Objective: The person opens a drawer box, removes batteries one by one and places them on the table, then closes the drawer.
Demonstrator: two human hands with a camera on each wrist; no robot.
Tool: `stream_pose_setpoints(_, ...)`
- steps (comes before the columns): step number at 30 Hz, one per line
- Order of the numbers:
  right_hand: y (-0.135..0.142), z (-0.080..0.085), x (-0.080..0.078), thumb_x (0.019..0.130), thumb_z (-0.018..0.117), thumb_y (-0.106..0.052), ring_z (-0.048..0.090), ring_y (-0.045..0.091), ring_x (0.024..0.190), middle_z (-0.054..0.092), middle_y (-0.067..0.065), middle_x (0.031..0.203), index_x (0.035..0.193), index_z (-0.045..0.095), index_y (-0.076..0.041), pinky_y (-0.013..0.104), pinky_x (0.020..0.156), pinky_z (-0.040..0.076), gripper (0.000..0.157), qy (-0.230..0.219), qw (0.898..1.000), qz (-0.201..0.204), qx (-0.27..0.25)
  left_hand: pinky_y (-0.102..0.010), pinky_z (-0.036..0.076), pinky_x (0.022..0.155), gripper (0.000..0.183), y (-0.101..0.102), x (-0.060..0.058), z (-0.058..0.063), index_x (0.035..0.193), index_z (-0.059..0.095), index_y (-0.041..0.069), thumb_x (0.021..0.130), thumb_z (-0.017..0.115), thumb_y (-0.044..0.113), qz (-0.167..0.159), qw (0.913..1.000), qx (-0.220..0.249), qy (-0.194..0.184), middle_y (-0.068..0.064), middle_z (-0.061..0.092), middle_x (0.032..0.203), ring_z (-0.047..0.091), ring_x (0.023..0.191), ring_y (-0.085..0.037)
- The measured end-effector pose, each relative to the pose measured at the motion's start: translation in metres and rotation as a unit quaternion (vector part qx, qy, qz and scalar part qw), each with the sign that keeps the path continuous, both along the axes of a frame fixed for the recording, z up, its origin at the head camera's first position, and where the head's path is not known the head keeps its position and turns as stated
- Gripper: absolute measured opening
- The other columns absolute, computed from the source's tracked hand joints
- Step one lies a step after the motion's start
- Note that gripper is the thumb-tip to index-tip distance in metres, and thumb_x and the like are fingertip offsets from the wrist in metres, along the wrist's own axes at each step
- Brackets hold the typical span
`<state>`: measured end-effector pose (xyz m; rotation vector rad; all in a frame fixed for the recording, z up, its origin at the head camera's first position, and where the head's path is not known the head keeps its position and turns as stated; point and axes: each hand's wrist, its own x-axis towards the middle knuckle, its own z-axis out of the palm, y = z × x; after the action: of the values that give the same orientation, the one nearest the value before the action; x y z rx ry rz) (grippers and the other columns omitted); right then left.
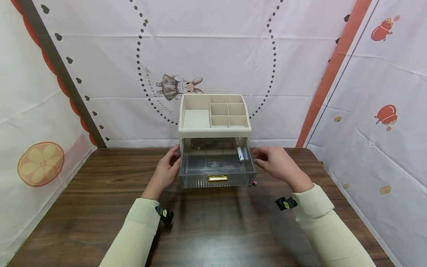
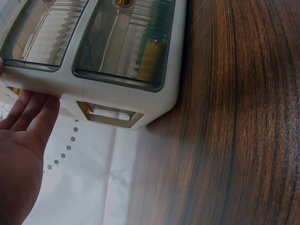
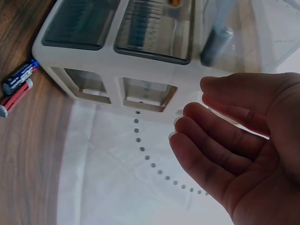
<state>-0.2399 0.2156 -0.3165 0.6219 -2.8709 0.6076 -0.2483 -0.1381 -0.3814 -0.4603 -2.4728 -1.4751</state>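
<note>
A cream desk organizer [image 1: 215, 130] stands at the back of the table, its clear top drawer [image 1: 217, 180] pulled out toward me. Two batteries [image 1: 240, 154] lie at the right inside that drawer, and a small dark item [image 1: 200, 147] is farther back. My left hand [image 1: 168, 168] rests its extended fingers against the organizer's left side; the left wrist view has these fingertips by a side cut-out [image 2: 112, 115]. Beside the drawer's right wall, my right hand [image 1: 275, 161] hovers with loosely bent fingers and nothing in them.
To the organizer's right, a blue battery [image 3: 19, 77] and a red battery [image 3: 16, 97] lie on the wooden table [image 1: 213, 230]. Green and yellow items [image 2: 151, 58] show through a lower drawer front. A printed white cloth [image 1: 213, 52] hangs close behind the organizer.
</note>
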Motion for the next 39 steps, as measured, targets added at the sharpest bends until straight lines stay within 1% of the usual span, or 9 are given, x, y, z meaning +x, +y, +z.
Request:
stream_pose_setpoints(7,-0.003,0.012,0.007,0.091,0.067,-0.012,0.065,0.015,0.079,0.071,0.003,0.088,0.108,0.070,-0.008,0.037,0.070,0.053,0.018,0.013,1.000,0.002,-0.003,-0.049,0.048,0.089,0.047,-0.001,-0.001,0.001,0.147,0.038,0.004,0.102,0.047,0.010,0.004,1.0000,-0.002,0.000,-0.025,0.060,0.117,0.060,0.108,-0.037)
stream_pose_setpoints(10,-0.004,0.016,0.008,0.091,0.067,-0.012,0.065,0.014,0.078,0.072,0.003,0.089,0.107,0.070,-0.008,0.036,0.070,0.054,0.017,0.026,1.000,0.007,-0.005,-0.049,0.048,0.090,0.046,-0.001,-0.001,0.000,0.147,0.038,0.002,0.102,0.047,0.009,0.006,1.0000,-0.006,0.003,-0.025,0.060,0.117,0.060,0.108,-0.037)
stream_pose_setpoints(14,-0.007,0.021,0.010,0.090,0.067,-0.011,0.066,0.015,0.078,0.072,0.003,0.089,0.105,0.071,-0.009,0.037,0.070,0.054,0.016,0.048,0.999,0.017,-0.008,-0.051,0.047,0.091,0.047,-0.005,-0.015,-0.015,0.147,0.037,0.004,0.102,0.048,0.010,0.005,1.0000,0.001,0.007,-0.025,0.060,0.118,0.060,0.109,-0.037)
stream_pose_setpoints(17,-0.008,0.023,0.012,0.091,0.067,-0.011,0.066,0.015,0.079,0.072,0.004,0.090,0.105,0.071,-0.008,0.037,0.071,0.054,0.015,0.060,0.998,0.018,-0.010,-0.051,0.047,0.092,0.048,-0.009,-0.026,-0.028,0.149,0.037,0.010,0.102,0.049,0.014,0.006,0.9999,0.009,0.009,-0.023,0.060,0.118,0.060,0.110,-0.035)
stream_pose_setpoints(19,-0.009,0.025,0.012,0.091,0.066,-0.010,0.066,0.016,0.080,0.072,0.005,0.091,0.105,0.071,-0.007,0.038,0.072,0.054,0.016,0.068,0.997,0.019,-0.014,-0.049,0.048,0.092,0.048,-0.010,-0.028,-0.031,0.149,0.038,0.013,0.102,0.049,0.017,0.005,0.9999,0.008,0.013,-0.021,0.061,0.118,0.061,0.109,-0.033)
stream_pose_setpoints(22,-0.012,0.027,0.014,0.091,0.066,-0.010,0.067,0.017,0.080,0.072,0.006,0.093,0.107,0.071,-0.006,0.038,0.072,0.055,0.017,0.085,0.996,0.022,-0.019,-0.048,0.049,0.090,0.048,-0.011,-0.029,-0.032,0.148,0.039,0.016,0.102,0.050,0.019,0.002,0.9997,0.007,0.022,-0.019,0.062,0.117,0.062,0.108,-0.032)
stream_pose_setpoints(28,-0.017,0.032,0.020,0.091,0.066,-0.008,0.068,0.019,0.081,0.071,0.009,0.097,0.108,0.071,-0.004,0.037,0.072,0.057,0.018,0.114,0.992,0.038,-0.044,-0.049,0.048,0.089,0.047,-0.011,-0.027,-0.033,0.148,0.039,0.014,0.102,0.050,0.019,-0.002,0.9995,0.005,0.030,-0.019,0.062,0.116,0.061,0.107,-0.032)
stream_pose_setpoints(35,-0.023,0.035,0.024,0.091,0.065,-0.006,0.070,0.020,0.082,0.071,0.011,0.101,0.107,0.071,-0.003,0.036,0.072,0.058,0.018,0.123,0.990,0.042,-0.055,-0.048,0.049,0.089,0.047,-0.011,-0.026,-0.031,0.148,0.039,0.017,0.102,0.050,0.019,-0.001,0.9998,0.007,0.021,-0.018,0.061,0.116,0.061,0.106,-0.032)
stream_pose_setpoints(39,-0.025,0.038,0.026,0.090,0.066,-0.007,0.070,0.021,0.082,0.070,0.011,0.103,0.108,0.070,-0.003,0.037,0.072,0.058,0.018,0.130,0.989,0.044,-0.050,-0.048,0.048,0.089,0.047,-0.010,-0.025,-0.031,0.148,0.038,0.015,0.102,0.049,0.018,0.001,0.9999,0.003,0.016,-0.020,0.061,0.117,0.061,0.107,-0.032)
